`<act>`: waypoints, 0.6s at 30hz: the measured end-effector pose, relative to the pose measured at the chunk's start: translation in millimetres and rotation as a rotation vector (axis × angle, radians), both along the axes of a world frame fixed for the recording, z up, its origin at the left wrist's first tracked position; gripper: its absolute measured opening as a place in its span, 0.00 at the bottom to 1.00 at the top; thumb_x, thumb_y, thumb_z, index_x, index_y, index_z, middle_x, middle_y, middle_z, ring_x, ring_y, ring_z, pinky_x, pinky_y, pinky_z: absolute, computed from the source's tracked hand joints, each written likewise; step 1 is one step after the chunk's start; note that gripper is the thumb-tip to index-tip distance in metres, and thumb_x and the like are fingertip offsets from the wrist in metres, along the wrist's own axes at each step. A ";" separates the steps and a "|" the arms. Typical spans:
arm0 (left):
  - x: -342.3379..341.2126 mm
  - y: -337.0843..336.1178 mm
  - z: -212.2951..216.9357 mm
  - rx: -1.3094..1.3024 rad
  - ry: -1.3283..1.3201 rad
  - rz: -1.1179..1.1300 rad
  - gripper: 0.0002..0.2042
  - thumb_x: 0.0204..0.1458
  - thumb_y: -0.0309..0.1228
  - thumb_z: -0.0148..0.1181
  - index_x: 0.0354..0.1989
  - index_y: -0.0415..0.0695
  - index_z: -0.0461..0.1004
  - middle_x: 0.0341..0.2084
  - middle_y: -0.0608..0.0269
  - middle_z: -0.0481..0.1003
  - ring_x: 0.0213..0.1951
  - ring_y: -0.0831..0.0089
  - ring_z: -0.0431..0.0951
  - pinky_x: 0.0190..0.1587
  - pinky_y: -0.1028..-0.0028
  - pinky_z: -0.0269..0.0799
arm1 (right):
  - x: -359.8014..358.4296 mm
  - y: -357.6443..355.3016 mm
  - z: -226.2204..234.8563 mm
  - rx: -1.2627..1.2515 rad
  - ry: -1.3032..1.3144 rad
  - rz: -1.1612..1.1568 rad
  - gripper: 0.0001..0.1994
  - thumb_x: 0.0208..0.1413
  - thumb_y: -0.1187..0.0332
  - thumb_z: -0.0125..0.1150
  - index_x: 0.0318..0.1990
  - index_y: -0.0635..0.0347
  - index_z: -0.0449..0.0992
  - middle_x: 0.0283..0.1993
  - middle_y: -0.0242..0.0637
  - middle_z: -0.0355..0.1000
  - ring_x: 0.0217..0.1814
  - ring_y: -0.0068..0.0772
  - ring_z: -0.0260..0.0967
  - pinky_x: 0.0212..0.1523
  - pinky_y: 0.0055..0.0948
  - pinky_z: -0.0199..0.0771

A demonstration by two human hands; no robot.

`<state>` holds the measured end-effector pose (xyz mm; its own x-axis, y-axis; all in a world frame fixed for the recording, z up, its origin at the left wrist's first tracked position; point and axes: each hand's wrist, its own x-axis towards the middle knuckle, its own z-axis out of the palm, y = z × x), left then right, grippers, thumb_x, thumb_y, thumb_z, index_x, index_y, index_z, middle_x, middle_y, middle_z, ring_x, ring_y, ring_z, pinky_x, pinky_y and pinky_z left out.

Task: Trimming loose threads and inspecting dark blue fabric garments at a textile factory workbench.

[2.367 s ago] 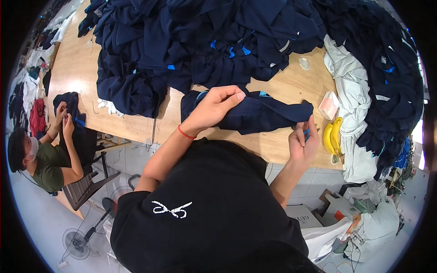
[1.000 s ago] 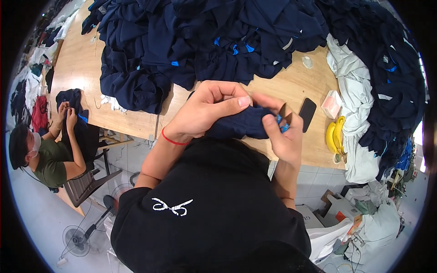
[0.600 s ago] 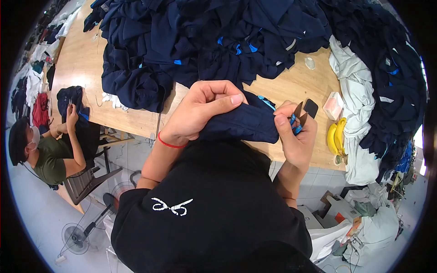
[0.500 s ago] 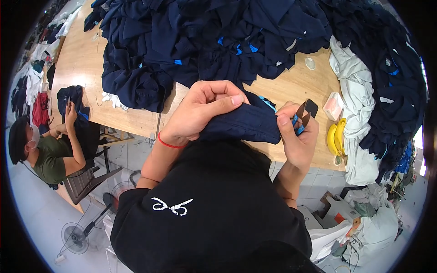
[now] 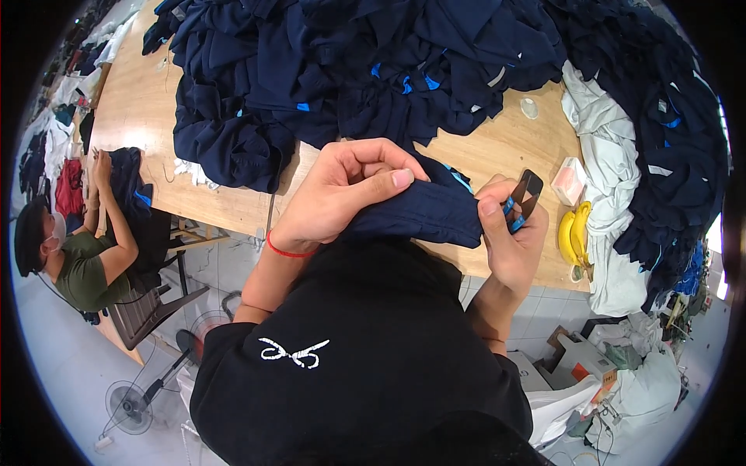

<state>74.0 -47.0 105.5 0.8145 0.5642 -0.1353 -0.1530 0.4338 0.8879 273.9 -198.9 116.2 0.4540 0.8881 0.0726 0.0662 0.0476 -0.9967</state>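
Garment stretched between hands | left hand pinches fold | right hand grips garment edge and thread snips

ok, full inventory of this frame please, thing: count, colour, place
garment in hand: one, navy with blue trim, held between both hands at the table's near edge
thread snips: one, dark with blue handle, in the right hand
garment pile: many, navy, across the far table
table: one, light wood
bananas: one bunch, yellow, right near edge
pale cloth: several, white, right of table
small box: one, pinkish, by the bananas
co-worker: one, green top, seated far left
floor fan: one, lower left
left hand: gripping the garment
right hand: holding the snips
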 end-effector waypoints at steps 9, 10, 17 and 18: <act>0.8 -2.3 4.1 -0.010 -0.002 -0.006 0.07 0.66 0.25 0.62 0.45 0.35 0.83 0.39 0.65 0.83 0.40 0.83 0.81 0.47 0.80 0.76 | -1.3 -2.5 1.0 0.001 0.005 -0.023 0.08 0.65 0.72 0.67 0.34 0.65 0.78 0.29 0.27 0.69 0.31 0.18 0.60 0.33 0.22 0.56; 1.4 -2.7 4.2 -0.021 -0.011 0.002 0.07 0.66 0.25 0.61 0.46 0.35 0.83 0.40 0.65 0.82 0.41 0.83 0.81 0.48 0.80 0.76 | -1.1 -2.9 0.8 -0.002 0.008 -0.026 0.08 0.65 0.72 0.67 0.34 0.65 0.78 0.29 0.28 0.69 0.31 0.18 0.60 0.33 0.22 0.56; 1.4 0.7 2.6 0.002 0.005 -0.008 0.08 0.67 0.25 0.61 0.46 0.35 0.83 0.41 0.65 0.82 0.43 0.83 0.81 0.50 0.80 0.75 | -1.6 -1.5 2.4 -0.020 0.005 -0.031 0.07 0.64 0.74 0.66 0.34 0.66 0.78 0.30 0.28 0.70 0.31 0.18 0.61 0.34 0.22 0.57; -1.5 0.6 0.0 0.067 0.044 -0.044 0.09 0.68 0.27 0.61 0.48 0.35 0.83 0.38 0.66 0.82 0.40 0.85 0.79 0.47 0.80 0.73 | -3.0 -0.6 3.2 -0.016 -0.001 -0.022 0.07 0.64 0.74 0.66 0.34 0.66 0.78 0.30 0.28 0.70 0.31 0.18 0.61 0.34 0.22 0.57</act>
